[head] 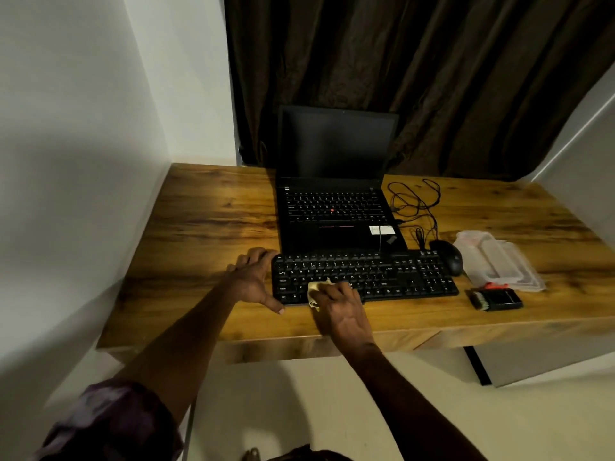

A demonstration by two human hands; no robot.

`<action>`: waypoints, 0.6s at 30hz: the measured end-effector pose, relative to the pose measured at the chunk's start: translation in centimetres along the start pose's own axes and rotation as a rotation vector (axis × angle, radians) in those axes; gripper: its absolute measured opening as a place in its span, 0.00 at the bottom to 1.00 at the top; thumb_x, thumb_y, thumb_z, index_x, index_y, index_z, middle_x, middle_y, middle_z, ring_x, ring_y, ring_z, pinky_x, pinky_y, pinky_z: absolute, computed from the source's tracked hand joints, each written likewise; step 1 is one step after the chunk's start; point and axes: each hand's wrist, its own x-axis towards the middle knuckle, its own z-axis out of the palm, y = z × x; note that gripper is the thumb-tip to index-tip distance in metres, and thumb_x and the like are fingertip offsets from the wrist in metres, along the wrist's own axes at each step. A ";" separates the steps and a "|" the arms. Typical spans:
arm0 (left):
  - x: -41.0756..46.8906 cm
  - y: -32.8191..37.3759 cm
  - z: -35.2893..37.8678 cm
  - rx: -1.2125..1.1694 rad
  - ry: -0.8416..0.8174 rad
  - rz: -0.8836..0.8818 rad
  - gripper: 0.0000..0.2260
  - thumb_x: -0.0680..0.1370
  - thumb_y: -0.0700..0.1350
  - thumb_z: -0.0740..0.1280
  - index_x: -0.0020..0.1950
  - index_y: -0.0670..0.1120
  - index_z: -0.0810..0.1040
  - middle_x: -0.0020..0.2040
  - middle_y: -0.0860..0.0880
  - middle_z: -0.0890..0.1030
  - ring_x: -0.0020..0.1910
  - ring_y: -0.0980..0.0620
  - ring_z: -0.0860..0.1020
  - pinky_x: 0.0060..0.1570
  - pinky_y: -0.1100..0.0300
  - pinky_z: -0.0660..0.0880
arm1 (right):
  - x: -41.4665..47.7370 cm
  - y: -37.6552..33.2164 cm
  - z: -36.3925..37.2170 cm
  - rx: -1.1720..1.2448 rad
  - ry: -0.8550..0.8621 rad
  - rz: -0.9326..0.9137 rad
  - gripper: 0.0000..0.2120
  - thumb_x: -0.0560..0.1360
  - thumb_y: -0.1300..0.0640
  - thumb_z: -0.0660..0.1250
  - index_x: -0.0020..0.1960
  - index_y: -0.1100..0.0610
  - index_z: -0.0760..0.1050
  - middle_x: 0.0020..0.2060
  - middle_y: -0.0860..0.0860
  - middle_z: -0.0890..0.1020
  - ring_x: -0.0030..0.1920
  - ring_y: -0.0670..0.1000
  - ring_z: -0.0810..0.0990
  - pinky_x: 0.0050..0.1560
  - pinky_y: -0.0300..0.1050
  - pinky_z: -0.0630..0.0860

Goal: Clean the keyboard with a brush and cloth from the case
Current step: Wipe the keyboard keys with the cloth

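The long black plastic keyboard point(382, 277) lies flat near the front edge of the brown wooden desk point(206, 227), just in front of the open black laptop point(332, 207). This looks like the wiping step. The right hand point(339, 304) curls its fingers over a small pale yellow cloth point(314, 289) and presses it on the bottom keys near the left end. The left hand point(254, 279) is spread wide and touches the left end of the keyboard, likely to stop it sliding. Next, the cloth probably needs to rub across the keys on the right. The small black and orange brush point(496, 299) lies apart on the right, beside the clear plastic case point(499, 261).
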 end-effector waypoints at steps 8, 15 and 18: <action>-0.6 1.9 -0.4 0.013 -0.050 -0.086 0.64 0.59 0.60 0.82 0.81 0.55 0.41 0.80 0.49 0.47 0.77 0.37 0.52 0.71 0.37 0.57 | -2.2 5.7 -1.2 0.037 0.013 0.027 0.26 0.72 0.57 0.73 0.70 0.51 0.72 0.68 0.54 0.75 0.63 0.58 0.71 0.61 0.52 0.72; 0.3 7.9 1.6 0.092 0.090 -0.019 0.66 0.58 0.71 0.77 0.81 0.52 0.38 0.81 0.50 0.39 0.80 0.41 0.43 0.74 0.35 0.46 | -2.2 8.3 -1.9 0.070 -0.050 -0.027 0.25 0.79 0.58 0.62 0.74 0.46 0.65 0.74 0.49 0.68 0.68 0.55 0.65 0.67 0.51 0.66; 1.3 12.4 3.4 0.051 0.087 0.080 0.58 0.64 0.69 0.75 0.82 0.51 0.45 0.82 0.51 0.43 0.80 0.46 0.41 0.75 0.38 0.41 | -2.4 9.3 -1.7 0.075 -0.027 -0.075 0.24 0.76 0.60 0.65 0.71 0.48 0.69 0.71 0.49 0.72 0.65 0.56 0.69 0.63 0.52 0.69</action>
